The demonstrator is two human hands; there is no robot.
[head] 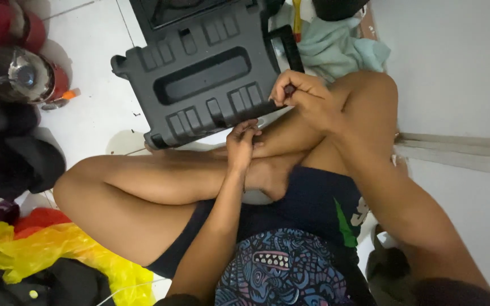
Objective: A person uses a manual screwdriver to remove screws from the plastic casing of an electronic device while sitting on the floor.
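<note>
I sit cross-legged on a white tiled floor with a large black plastic case point(205, 79) resting on the floor in front of my legs. My right hand point(300, 95) grips the case's near right corner, fingers curled over its edge by a small dark part. My left hand point(243, 141) sits just below the case's near edge, fingers bent and touching the rim, resting against my shin. Whether it pinches anything small I cannot tell.
A red and silver kettle-like vessel point(26, 76) and dark clothes lie at the left. A yellow plastic bag point(58, 249) lies at lower left. A pale green cloth point(341, 48) lies beyond the case. A white wall point(455, 68) rises at right.
</note>
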